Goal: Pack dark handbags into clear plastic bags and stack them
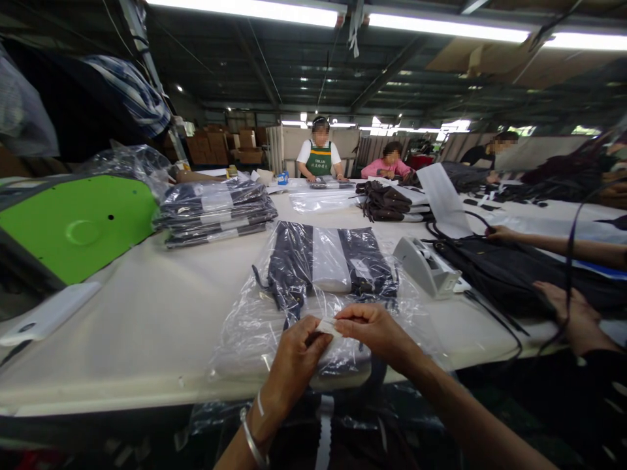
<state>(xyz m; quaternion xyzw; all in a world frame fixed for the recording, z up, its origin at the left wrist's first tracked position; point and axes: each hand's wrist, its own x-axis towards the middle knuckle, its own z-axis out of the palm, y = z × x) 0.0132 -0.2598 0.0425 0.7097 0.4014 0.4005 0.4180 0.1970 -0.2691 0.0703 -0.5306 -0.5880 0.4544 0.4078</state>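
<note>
Between the fingertips of my left hand and my right hand is a small white sticker, pinched from both sides. Under and beyond my hands lies a dark bag inside a clear plastic sleeve, with a pale band round its middle. A small white label shows on the bag's right part. The sleeve spreads loosely toward the table's front edge, below my wrists.
A stack of plastic-wrapped bags stands at the back left, near a green machine. A grey tape dispenser sits right of the bag. At the right, a co-worker's hands touch a black bag. Other people work across the table.
</note>
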